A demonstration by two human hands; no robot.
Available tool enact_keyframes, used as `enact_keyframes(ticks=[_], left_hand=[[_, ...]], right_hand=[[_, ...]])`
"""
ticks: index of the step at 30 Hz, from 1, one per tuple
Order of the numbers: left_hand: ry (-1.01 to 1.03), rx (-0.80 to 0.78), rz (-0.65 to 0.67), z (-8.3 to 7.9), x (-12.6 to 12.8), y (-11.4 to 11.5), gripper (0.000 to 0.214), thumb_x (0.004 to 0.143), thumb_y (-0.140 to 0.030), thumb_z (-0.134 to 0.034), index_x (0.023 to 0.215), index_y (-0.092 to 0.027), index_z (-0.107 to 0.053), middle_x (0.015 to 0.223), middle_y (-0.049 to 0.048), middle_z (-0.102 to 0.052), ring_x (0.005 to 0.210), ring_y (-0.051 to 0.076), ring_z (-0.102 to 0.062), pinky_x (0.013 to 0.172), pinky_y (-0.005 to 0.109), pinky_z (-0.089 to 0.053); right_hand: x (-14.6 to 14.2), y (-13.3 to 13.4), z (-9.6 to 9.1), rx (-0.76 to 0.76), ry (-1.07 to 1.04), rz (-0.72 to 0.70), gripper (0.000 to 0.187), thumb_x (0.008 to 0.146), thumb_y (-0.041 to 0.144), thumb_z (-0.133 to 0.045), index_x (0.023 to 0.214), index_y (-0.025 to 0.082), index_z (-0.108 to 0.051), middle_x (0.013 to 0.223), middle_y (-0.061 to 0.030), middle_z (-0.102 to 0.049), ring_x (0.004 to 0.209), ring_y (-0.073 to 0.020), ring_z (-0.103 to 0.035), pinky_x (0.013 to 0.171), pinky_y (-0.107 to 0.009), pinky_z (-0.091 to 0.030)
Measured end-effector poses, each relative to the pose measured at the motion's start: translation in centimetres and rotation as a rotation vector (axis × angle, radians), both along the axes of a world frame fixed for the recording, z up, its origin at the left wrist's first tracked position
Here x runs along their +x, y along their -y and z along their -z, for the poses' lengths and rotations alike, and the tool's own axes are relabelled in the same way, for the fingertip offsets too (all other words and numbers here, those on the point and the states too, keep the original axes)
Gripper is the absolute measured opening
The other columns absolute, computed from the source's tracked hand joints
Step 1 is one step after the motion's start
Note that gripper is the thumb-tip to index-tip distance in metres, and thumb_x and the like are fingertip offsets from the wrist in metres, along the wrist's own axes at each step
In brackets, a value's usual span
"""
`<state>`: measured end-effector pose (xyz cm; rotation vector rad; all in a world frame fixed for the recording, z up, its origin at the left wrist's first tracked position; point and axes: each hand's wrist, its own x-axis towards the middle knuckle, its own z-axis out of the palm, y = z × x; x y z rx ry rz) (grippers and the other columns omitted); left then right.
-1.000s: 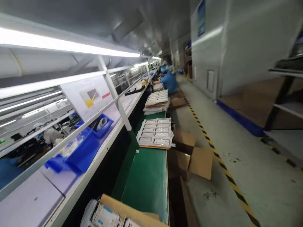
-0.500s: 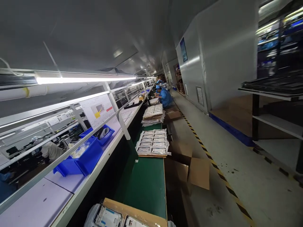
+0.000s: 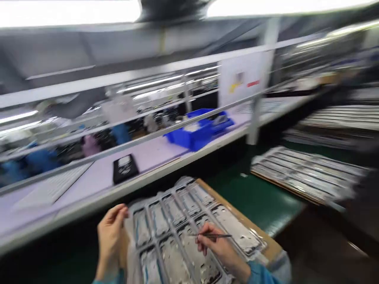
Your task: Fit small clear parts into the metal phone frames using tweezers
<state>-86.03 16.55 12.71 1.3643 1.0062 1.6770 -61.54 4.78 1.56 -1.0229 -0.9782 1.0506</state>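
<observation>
Holding: right hand [image 3: 220, 252] closed on slim metal tweezers [image 3: 210, 236], pinched between thumb and fingers, the tips reaching left across the panels under the grip.

Left hand: left hand [image 3: 111, 240] raised beside the tray's edge, well apart from the right, fingers loosely curled, nothing visibly held.

Tray: clear plastic tray [image 3: 139, 203] directly beneath both hands, its pockets holding phone-sized panels [image 3: 174, 260], resting on a cardboard sheet [image 3: 237, 211].

Progress: every visible pocket appears filled; blur hides whether any panel is finished, and the tweezers' contact is unclear.

Beyond the grip: more stacked trays [image 3: 304, 173] on a green conveyor belt [image 3: 254, 197] to the right, seemingly untouched.

Across the bench: a black-framed panel [image 3: 125, 169] lying ahead and left of the tweezers, a blue plastic bin [image 3: 192, 134] farther on.
</observation>
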Motion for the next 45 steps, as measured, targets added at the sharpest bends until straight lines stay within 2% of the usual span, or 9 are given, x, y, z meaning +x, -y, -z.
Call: enact_keyframes(ticks=[2,4,7,10,15,26,36,41,45], left_hand=[[0.150,-0.051,0.128,2.9,-2.0,4.2,0.046,0.058,-0.058,-0.091,0.070,-0.018,-0.072,0.061,-0.0016,-0.061,0.054,0.012,-0.056,0.050,0.024,-0.048],[0.366,-0.056,0.366,4.5,-1.8,7.5,0.041,0.061,-0.052,-0.093,0.066,-0.018,-0.070,0.058,-0.0026,-0.058,0.049,0.008,-0.051,0.047,0.020,-0.043],[0.624,-0.055,0.536,5.0,-1.3,10.7,0.029,0.072,-0.041,-0.090,0.070,-0.019,-0.071,0.065,-0.0017,-0.062,0.049,0.006,-0.054,0.048,0.018,-0.044],[0.724,-0.058,0.547,5.2,-2.9,13.0,0.022,0.076,-0.031,-0.088,0.073,-0.017,-0.072,0.069,-0.0002,-0.065,0.052,0.007,-0.060,0.051,0.018,-0.049],[0.804,-0.074,0.545,6.9,-6.1,14.6,0.023,0.076,-0.029,-0.088,0.070,-0.015,-0.072,0.071,0.0007,-0.067,0.054,0.007,-0.063,0.051,0.017,-0.051],[0.839,-0.156,0.556,7.6,-7.5,15.1,0.011,0.076,-0.026,-0.088,0.077,-0.020,-0.079,0.072,0.0006,-0.068,0.055,0.006,-0.063,0.051,0.014,-0.052],[0.798,-0.199,0.566,6.7,-3.6,14.1,0.014,0.076,-0.028,-0.088,0.074,-0.019,-0.077,0.070,-0.0007,-0.065,0.053,0.005,-0.061,0.049,0.012,-0.051],[0.637,-0.150,0.523,5.9,-0.3,13.8,0.011,0.080,-0.027,-0.084,0.078,-0.019,-0.077,0.073,0.0004,-0.067,0.054,0.007,-0.063,0.052,0.015,-0.053],[0.472,-0.221,0.437,6.0,2.1,13.1,0.021,0.078,-0.034,-0.085,0.081,-0.017,-0.073,0.075,0.0018,-0.068,0.055,0.009,-0.063,0.054,0.020,-0.053]], right_hand=[[-2.0,0.1,-2.3,0.105,0.012,-0.068,0.046,0.069,0.063,-0.083,0.071,0.023,-0.061,0.069,-0.0041,-0.069,0.053,-0.0185,-0.065,0.046,-0.030,-0.052],[-3.8,0.8,-5.3,0.209,0.060,-0.158,0.032,0.076,0.054,-0.082,0.072,0.027,-0.065,0.069,-0.0065,-0.068,0.053,-0.0206,-0.065,0.044,-0.032,-0.052],[-6.9,2.1,-9.3,0.305,0.164,-0.315,0.012,0.085,0.043,-0.078,0.082,0.034,-0.071,0.064,-0.0069,-0.069,0.054,-0.0230,-0.067,0.045,-0.034,-0.054],[-10.5,2.7,-10.8,0.508,0.305,-0.402,0.010,0.090,0.027,-0.073,0.095,0.035,-0.072,0.068,-0.0051,-0.074,0.055,-0.0226,-0.071,0.047,-0.032,-0.059],[-14.4,2.2,-10.7,0.745,0.504,-0.417,0.010,0.095,0.015,-0.063,0.097,0.023,-0.069,0.071,-0.0041,-0.077,0.059,-0.0179,-0.074,0.053,-0.024,-0.061],[-15.0,2.8,-9.5,0.729,0.642,-0.410,0.011,0.095,0.014,-0.064,0.098,0.024,-0.064,0.076,-0.0043,-0.078,0.063,-0.0172,-0.076,0.059,-0.023,-0.063],[-11.2,2.1,-8.8,0.701,0.502,-0.394,0.017,0.091,0.011,-0.068,0.100,0.025,-0.068,0.079,-0.0049,-0.080,0.066,-0.0192,-0.077,0.060,-0.026,-0.063],[-8.1,1.7,-8.7,0.653,0.273,-0.432,0.018,0.095,0.010,-0.065,0.105,0.025,-0.070,0.082,-0.0062,-0.081,0.068,-0.0194,-0.078,0.062,-0.026,-0.064],[-5.0,1.6,-7.3,0.540,0.076,-0.406,0.014,0.095,0.013,-0.067,0.100,0.026,-0.072,0.081,-0.0056,-0.081,0.065,-0.0194,-0.078,0.058,-0.027,-0.065]])
